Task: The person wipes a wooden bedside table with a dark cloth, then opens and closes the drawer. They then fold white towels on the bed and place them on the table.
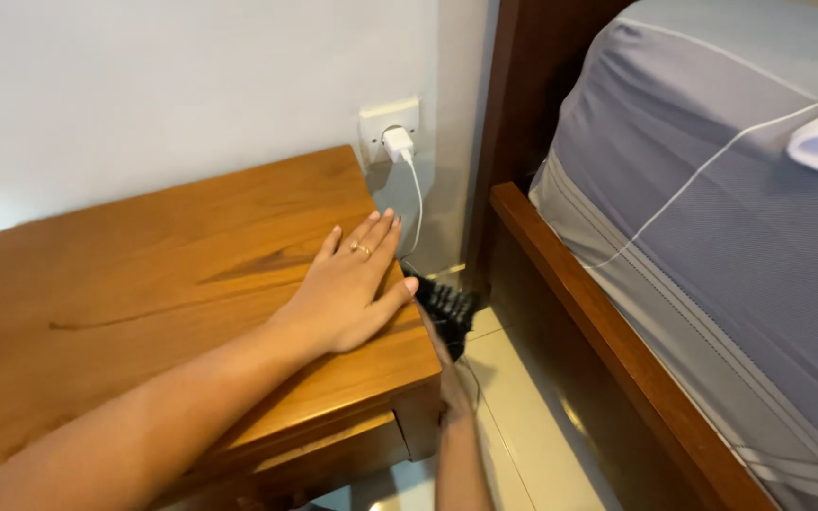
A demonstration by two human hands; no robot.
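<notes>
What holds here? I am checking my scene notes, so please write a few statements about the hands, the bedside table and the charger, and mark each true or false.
1. The left hand lies flat on the wooden bedside table. True.
2. The right hand rests on the bed. False: it is low beside the table, at a black brush-like thing.
3. A white charger sits in the wall socket. True.
4. The left hand holds the charger cable. False: the cable hangs behind it.
</notes>
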